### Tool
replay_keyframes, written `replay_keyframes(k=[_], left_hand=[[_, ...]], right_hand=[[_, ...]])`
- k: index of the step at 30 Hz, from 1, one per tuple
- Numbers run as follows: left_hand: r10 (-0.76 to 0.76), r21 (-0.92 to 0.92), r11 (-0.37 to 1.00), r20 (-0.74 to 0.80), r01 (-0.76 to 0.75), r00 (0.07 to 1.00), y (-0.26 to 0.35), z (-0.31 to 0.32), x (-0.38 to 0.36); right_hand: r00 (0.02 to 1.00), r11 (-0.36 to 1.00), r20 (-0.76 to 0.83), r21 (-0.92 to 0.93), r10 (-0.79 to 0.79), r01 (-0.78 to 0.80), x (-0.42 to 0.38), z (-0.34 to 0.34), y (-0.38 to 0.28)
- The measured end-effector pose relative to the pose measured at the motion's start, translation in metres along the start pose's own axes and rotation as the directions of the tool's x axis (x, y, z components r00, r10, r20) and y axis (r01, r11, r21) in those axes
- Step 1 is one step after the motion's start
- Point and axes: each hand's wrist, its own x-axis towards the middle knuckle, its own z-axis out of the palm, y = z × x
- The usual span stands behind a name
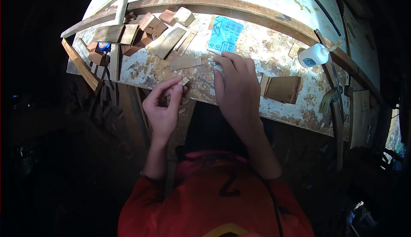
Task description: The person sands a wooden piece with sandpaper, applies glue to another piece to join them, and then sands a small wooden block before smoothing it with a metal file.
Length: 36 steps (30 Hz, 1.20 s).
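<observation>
My left hand [162, 102] pinches a small pale wood block [184, 81] between thumb and fingertips, just over the front edge of the bench. My right hand [235, 81] is open over the bench, its fingers loosely bent and its thumb apart. Its fingertips are right at the lower edge of a blue sheet of sandpaper [226, 31] printed with "180". A thin metal rod [206, 82] lies on the bench between my two hands. Above my left hand lies a thin flat piece of wood [185, 62].
Wood blocks [153, 24] and offcuts are heaped at the left beside a blue tape measure [103, 46]. A long wooden bar [214, 6] crosses the bench behind. At the right are a white glue bottle [314, 56], a flat dark wood piece [282, 89] and green-handled pliers [329, 100].
</observation>
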Motion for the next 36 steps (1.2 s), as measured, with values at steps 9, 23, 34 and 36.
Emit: replay_keyframes(k=[9,23,34,36], left_hand=[[0.071,-0.058,0.996,0.089,-0.067,0.993,0.0,-0.002,0.007],[-0.118,-0.574,0.804,0.104,0.157,0.988,0.001,0.031,0.017],[-0.182,-0.668,0.708,0.141,0.229,0.973,-0.007,0.05,0.002],[-0.21,-0.59,0.763,0.161,0.265,0.964,-0.005,0.045,0.005]], right_hand=[[0.996,0.97,0.086,-0.243,0.013,0.008,0.028,0.012,0.014],[0.997,0.747,0.072,0.664,-0.009,-0.041,-0.02,-0.002,-0.038],[0.973,0.683,0.072,0.701,0.221,-0.207,-0.032,0.001,-0.023],[0.977,0.721,0.034,0.67,0.209,-0.178,-0.031,0.001,-0.026]])
